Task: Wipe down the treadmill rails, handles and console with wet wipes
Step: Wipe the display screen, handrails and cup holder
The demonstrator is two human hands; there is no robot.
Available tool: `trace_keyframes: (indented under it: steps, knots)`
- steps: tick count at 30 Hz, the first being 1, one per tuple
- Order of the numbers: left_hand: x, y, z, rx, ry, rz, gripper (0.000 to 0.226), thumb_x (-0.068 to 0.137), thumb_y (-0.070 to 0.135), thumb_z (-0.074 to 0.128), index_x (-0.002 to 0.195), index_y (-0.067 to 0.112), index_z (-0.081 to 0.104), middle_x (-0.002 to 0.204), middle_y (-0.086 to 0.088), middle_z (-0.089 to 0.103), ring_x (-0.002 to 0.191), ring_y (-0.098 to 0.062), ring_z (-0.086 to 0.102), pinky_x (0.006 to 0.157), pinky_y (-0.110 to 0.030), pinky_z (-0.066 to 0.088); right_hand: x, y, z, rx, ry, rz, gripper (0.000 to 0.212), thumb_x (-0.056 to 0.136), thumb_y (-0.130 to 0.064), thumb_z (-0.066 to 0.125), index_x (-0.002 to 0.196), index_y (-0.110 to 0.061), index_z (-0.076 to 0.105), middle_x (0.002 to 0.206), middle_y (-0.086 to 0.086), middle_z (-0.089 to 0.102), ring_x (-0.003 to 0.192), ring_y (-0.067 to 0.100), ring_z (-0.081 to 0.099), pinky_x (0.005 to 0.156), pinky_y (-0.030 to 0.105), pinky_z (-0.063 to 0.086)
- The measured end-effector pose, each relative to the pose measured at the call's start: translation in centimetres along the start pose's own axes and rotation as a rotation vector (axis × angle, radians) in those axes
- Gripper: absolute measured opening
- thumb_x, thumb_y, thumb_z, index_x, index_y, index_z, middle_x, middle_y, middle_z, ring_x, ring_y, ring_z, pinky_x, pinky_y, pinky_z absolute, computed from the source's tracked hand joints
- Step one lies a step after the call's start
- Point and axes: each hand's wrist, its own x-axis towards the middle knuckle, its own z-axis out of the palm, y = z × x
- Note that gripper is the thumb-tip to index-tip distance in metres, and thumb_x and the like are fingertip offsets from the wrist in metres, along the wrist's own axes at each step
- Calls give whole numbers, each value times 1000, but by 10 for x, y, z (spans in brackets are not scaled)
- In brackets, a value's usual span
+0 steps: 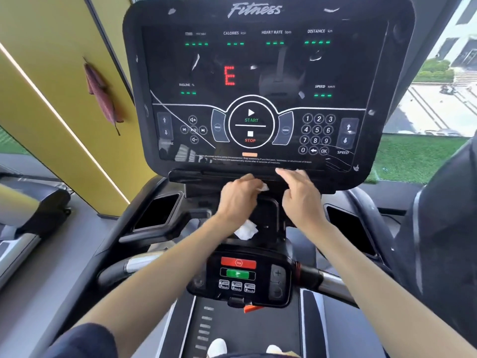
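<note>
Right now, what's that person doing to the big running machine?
A person is standing on the treadmill and cleaning it. Their left hand grips a wet wipe at the ledge just under the console. Their right hand is open next to it, fingers relaxed, holding nothing. The console is lit up with a red E. Nobody is touching the handles at the moment.

Black console (268, 81) upright, powered: red "E", green dashes, face scratched. White crumpled wipe (263, 187) pinched in left hand (238, 200), just under console's lower edge. Chrome-and-black handles (333, 281) lower down.
</note>
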Motion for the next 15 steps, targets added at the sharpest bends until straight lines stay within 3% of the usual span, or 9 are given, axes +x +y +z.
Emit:
trace_keyframes:
  steps: [4,10,15]
  knots:
    - [0,-25,-21,-2,122,-127,13,75,3,74,79,15,74,72,-3,66,58,-30,63,52,-35,49,-11,36,-8,-24,193,48,51,69,21,46,113,5,66,114,17,65,108,33,56,102,40,42]
    - [10,58,28,-100,54,-77,26,67,-9,72,76,15,72,70,-1,63,53,-30,60,44,-32,46,-26,52,-12,-26,214,126,55,68,24,50,117,4,63,118,16,60,114,33,52,99,39,44]
    - [2,34,8,-77,115,-156,4,78,7,70,82,7,71,73,-8,63,60,-34,61,52,-33,44,-25,62,-16,75,227,140,55,70,27,45,118,6,61,118,17,63,121,33,52,104,37,40]
